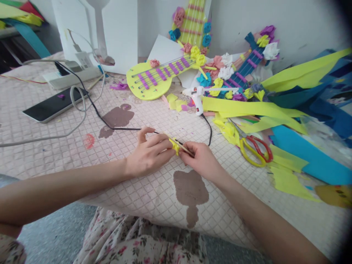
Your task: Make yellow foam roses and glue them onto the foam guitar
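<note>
Between my two hands is a small crumpled piece of yellow crepe paper (175, 147), low over the quilted tablecloth. The fingers of my left hand (151, 153) are closed on its left side, with the index finger raised and bent. My right hand (202, 159) pinches a thin wooden stick (184, 148) that lies across the yellow paper and points up to the left. My fingers partly hide the paper, so its full shape does not show. Just behind both hands runs the black cord (125, 128) of a white glue gun (197, 101).
Paper guitars (150, 82) decorated with paper flowers stand and lie at the back. On the right are scissors (254, 150) with red and yellow handles and crepe paper strips (310, 154). A phone (56, 104), a power strip (71, 77) and looping cables occupy the left.
</note>
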`<action>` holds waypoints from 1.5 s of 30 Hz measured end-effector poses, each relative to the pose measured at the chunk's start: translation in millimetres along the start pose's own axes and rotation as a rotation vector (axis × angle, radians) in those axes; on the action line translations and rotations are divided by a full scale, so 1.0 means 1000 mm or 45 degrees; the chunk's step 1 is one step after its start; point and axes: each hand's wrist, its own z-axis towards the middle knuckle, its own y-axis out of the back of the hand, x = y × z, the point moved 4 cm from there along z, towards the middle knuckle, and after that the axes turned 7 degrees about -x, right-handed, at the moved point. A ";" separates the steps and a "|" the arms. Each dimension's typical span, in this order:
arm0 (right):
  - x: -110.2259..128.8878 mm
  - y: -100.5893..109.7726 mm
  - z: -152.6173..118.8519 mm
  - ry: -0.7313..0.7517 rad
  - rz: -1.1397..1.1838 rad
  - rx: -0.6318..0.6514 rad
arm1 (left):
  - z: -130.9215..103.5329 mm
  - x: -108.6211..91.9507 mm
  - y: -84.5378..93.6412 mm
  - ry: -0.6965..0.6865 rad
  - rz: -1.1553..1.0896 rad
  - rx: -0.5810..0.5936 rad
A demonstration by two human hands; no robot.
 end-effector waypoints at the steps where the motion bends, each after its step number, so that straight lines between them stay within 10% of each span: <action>1: 0.000 0.000 0.000 0.001 0.002 0.002 | -0.001 -0.001 0.000 -0.018 0.012 0.004; 27: 0.002 0.001 -0.006 0.146 -0.542 -0.174 | 0.000 0.000 0.004 0.090 0.056 -0.050; 45: 0.014 -0.004 -0.013 0.345 -0.523 -0.283 | -0.005 0.012 -0.007 0.376 -0.418 0.130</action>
